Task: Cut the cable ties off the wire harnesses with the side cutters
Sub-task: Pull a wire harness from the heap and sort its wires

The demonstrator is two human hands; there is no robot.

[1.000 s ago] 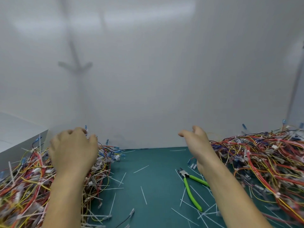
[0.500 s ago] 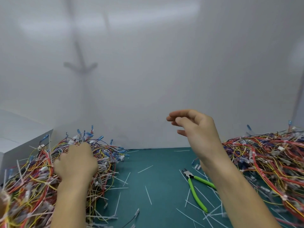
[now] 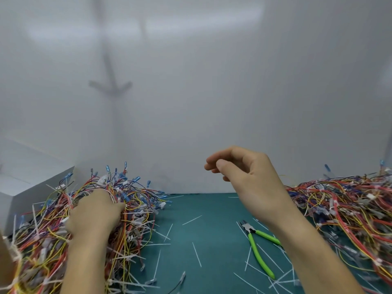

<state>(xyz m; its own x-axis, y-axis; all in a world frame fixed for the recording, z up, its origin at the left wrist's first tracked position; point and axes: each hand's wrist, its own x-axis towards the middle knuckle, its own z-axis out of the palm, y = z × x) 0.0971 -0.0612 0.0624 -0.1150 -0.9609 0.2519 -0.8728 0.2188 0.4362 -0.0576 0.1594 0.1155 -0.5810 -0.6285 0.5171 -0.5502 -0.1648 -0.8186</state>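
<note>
The side cutters (image 3: 257, 255), with bright green handles, lie flat on the green tabletop (image 3: 212, 209), head pointing away from the person, handles spread apart. They lie below the raised right hand (image 3: 244, 177) and just left of its forearm, which hides the end of one handle. The right hand hangs in the air above the tabletop, fingers loosely curled, thumb tip close to the forefinger, holding nothing. The left hand (image 3: 93, 217) rests, back upward, on the left pile of wire harnesses (image 3: 53, 240), well apart from the cutters. Its fingers bend down into the tangle and are hidden, so a grip cannot be confirmed. The right pile of wire harnesses (image 3: 350, 209) covers the tabletop's right side, near the cutters. Between the piles runs an open strip of tabletop, strewn with thin white cable-tie offcuts (image 3: 192, 220). The strip ends at a white wall (image 3: 212, 102) along the far edge. A white box (image 3: 31, 187) stands behind the left pile.
</note>
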